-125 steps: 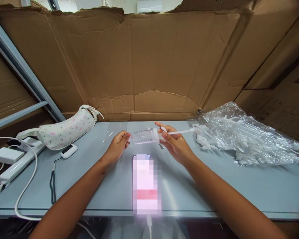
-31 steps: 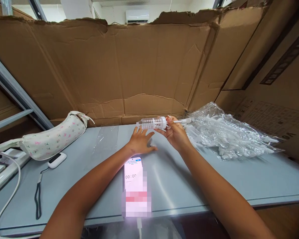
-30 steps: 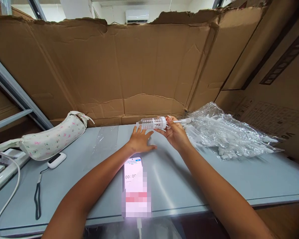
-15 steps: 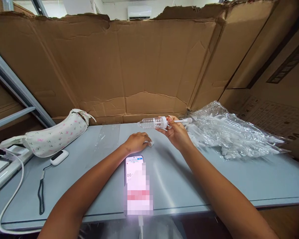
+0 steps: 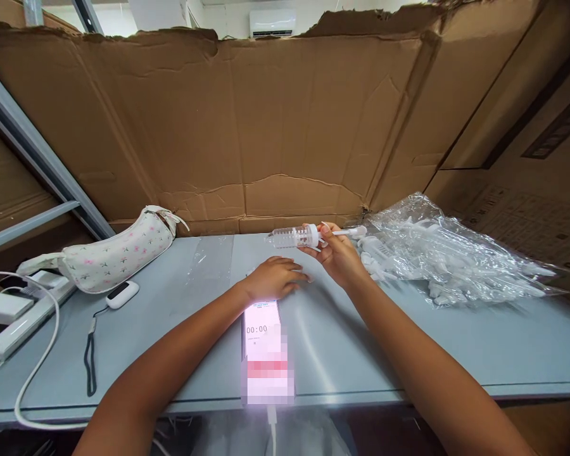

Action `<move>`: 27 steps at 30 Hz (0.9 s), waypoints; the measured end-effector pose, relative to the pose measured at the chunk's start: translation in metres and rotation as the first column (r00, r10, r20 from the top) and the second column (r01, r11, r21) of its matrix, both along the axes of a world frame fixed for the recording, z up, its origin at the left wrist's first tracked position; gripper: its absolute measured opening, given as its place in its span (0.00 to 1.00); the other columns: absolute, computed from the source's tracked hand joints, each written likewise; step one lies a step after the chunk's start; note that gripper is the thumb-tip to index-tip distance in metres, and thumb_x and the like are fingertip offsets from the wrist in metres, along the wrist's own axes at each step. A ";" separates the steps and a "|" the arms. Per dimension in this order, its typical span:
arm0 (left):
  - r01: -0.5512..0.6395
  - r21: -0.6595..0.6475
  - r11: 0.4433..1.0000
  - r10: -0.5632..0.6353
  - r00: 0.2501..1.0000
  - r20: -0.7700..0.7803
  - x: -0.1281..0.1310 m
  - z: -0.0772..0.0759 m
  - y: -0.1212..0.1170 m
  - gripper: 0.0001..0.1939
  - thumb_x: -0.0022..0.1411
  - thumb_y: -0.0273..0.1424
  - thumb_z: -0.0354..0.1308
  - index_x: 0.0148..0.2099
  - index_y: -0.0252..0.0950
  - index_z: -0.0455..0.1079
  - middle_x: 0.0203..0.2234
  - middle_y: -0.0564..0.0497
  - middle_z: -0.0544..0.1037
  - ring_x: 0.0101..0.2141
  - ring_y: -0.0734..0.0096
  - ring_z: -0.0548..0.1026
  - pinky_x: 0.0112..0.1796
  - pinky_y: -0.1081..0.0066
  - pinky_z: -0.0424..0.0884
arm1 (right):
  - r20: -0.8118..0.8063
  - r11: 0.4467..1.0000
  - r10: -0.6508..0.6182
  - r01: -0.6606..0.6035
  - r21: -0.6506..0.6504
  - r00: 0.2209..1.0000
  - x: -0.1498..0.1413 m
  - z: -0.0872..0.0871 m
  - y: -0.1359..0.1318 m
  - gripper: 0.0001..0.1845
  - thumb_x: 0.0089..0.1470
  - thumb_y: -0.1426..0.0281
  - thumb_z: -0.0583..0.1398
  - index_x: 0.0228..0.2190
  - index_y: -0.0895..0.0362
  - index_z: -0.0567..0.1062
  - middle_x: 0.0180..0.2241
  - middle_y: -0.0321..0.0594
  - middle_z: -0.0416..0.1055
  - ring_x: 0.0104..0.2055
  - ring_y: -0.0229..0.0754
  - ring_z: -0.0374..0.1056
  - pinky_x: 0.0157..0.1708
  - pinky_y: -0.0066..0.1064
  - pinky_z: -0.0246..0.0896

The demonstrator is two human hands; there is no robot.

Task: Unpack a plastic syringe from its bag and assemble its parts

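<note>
- Chargers [image 5: 4,307] and a white cable [image 5: 42,354] at the table's [image 5: 408,354] left edge; no print legible there.
- Floral pouch [image 5: 118,253] near the back left corner, lying against the cardboard wall [image 5: 285,126]; no brand visible.
- Small white device [image 5: 122,294] with a black lanyard [image 5: 91,354] just in front of the pouch; no readable marking.
- Left hand [image 5: 275,278] palm down on the table, fingers curled over something small beneath; item itself hidden, so cannot tell whether anything is actually pinched.
- Phone [image 5: 265,351] at the front edge, just beneath the left hand, plugged in from below; screen reads "00:00", apparently a timer at zero, lower part blurred.
- Clear ribbed syringe body [image 5: 292,237] held level above the table's back middle, tip pointing left, plunger rod sticking out to the right.
- Right hand [image 5: 337,256] closed on the syringe body at its white collar, thumb and fingers pinching around it.
- Step in hand, by judgement: picking up a small part with the left to fit onto the held syringe.
- Next move, likely: lifting that part and lining it up with the syringe's left tip while keeping the barrel steady.
- Clear plastic bag [image 5: 446,259] of similar white parts toward the back right, just beside the right hand.
- Printed cardboard box [image 5: 527,221] at far right; lettering too skewed to read.
</note>
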State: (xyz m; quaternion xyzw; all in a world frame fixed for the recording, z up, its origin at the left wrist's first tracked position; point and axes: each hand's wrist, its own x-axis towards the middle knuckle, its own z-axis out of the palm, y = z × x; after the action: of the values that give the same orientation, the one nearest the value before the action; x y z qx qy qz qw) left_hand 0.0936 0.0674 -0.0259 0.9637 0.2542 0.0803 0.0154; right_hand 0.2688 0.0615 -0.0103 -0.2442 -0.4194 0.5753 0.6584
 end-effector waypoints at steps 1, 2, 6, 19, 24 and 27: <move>0.031 0.017 0.999 -0.031 0.999 -0.012 0.004 -0.001 0.000 0.16 0.65 0.29 0.51 0.53 0.45 0.70 0.52 0.52 0.75 0.55 0.63 0.67 0.56 0.60 0.59 | 0.003 1.000 -0.001 0.001 -0.001 1.000 0.000 0.000 0.000 0.16 0.43 0.59 0.68 0.29 0.51 0.69 0.37 0.30 0.74 0.37 0.37 0.72 0.44 0.40 0.73; 0.052 0.034 0.998 -0.051 0.998 -0.026 0.008 -0.003 -0.001 0.15 0.65 0.28 0.51 0.51 0.44 0.72 0.48 0.52 0.77 0.53 0.64 0.70 0.55 0.60 0.59 | 0.008 1.000 -0.001 0.001 -0.002 1.000 0.000 0.000 0.000 0.16 0.44 0.59 0.68 0.29 0.51 0.69 0.38 0.30 0.74 0.37 0.36 0.72 0.44 0.40 0.73; 0.007 0.110 0.994 -0.003 0.999 -0.037 0.018 -0.009 0.001 0.13 0.64 0.26 0.49 0.43 0.41 0.75 0.39 0.50 0.80 0.44 0.64 0.75 0.52 0.59 0.62 | 0.016 1.000 -0.007 0.008 -0.006 1.000 -0.001 0.000 -0.001 0.17 0.43 0.58 0.68 0.29 0.51 0.68 0.39 0.31 0.74 0.37 0.36 0.72 0.45 0.39 0.73; -0.095 0.095 0.991 0.102 0.991 -0.083 0.063 -0.007 0.021 0.13 0.62 0.23 0.49 0.43 0.36 0.74 0.40 0.45 0.78 0.42 0.60 0.74 0.41 0.64 0.68 | -0.028 0.999 -0.054 0.054 -0.001 0.998 0.001 0.000 0.001 0.17 0.42 0.59 0.69 0.28 0.51 0.69 0.35 0.30 0.75 0.37 0.37 0.72 0.43 0.40 0.73; -0.140 0.098 0.985 0.150 0.983 -0.103 0.045 -0.001 0.019 0.14 0.62 0.23 0.49 0.41 0.37 0.76 0.39 0.44 0.77 0.42 0.58 0.74 0.42 0.62 0.67 | -0.033 0.999 -0.050 0.050 0.008 0.998 0.003 0.001 0.001 0.17 0.42 0.59 0.69 0.29 0.51 0.69 0.37 0.31 0.75 0.37 0.37 0.72 0.44 0.40 0.73; -0.186 0.107 0.977 0.197 0.975 -0.106 0.027 0.002 0.015 0.14 0.62 0.23 0.48 0.42 0.36 0.75 0.39 0.43 0.77 0.44 0.56 0.73 0.45 0.60 0.65 | -0.027 0.999 -0.048 0.049 0.021 0.998 0.003 0.001 0.002 0.16 0.43 0.59 0.68 0.28 0.51 0.69 0.37 0.31 0.75 0.38 0.38 0.72 0.44 0.41 0.73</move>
State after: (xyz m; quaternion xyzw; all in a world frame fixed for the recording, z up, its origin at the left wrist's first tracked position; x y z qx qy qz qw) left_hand 0.1203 0.0823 -0.0239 0.9373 0.3423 0.0372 -0.0537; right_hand 0.2721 0.0633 -0.0089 -0.2393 -0.4108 0.5577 0.6804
